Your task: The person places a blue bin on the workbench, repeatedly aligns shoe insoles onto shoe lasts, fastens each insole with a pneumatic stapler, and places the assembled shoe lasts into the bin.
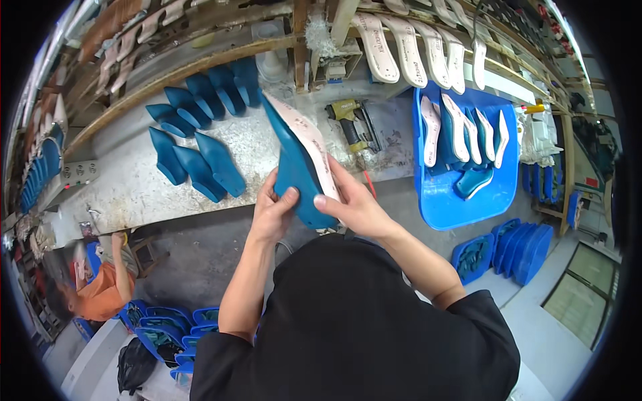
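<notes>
A teal shoe last is held in front of me over the bench's near edge, its pointed toe aimed away and to the left. Along its right side lies a pale pink insole with dark marks. My left hand grips the last near its heel end, thumb pressed on the teal surface. On the other side my right hand closes around the insole and the last, its thumb at the heel. Several more teal lasts rest in rows on the bench to the left.
A green and black staple gun lies on the worn bench. To the right, a blue tub contains lasts with insoles. Pale insoles hang from wooden racks above. At lower left, a person in orange works near blue tubs.
</notes>
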{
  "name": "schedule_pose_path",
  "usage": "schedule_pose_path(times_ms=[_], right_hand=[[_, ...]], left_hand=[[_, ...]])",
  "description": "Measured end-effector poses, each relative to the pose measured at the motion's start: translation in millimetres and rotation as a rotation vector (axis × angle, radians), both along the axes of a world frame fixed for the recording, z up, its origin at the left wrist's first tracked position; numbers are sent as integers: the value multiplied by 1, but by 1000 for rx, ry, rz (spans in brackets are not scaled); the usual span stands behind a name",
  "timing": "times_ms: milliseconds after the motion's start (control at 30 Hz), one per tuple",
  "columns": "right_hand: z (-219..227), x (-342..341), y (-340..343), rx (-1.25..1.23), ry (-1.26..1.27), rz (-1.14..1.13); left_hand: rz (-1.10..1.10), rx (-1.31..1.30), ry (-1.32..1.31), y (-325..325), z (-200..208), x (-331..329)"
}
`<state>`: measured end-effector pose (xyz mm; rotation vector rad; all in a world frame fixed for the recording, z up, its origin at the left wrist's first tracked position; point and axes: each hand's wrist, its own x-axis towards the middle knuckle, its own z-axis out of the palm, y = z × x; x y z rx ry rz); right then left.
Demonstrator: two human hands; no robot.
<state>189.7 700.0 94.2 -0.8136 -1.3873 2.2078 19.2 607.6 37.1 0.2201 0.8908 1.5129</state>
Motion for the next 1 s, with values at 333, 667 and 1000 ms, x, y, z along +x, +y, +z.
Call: schedule_pose_path(times_ms=[333,667,1000], right_hand=[[55,87,-11,364,-29,88],[41,104,-9,950,-92,34],[44,87,-22,983,-268,95]], left_hand=[[107,315,7,61,162,50],[239,269,169,61,191,91],[224,312,136,55,177,66]])
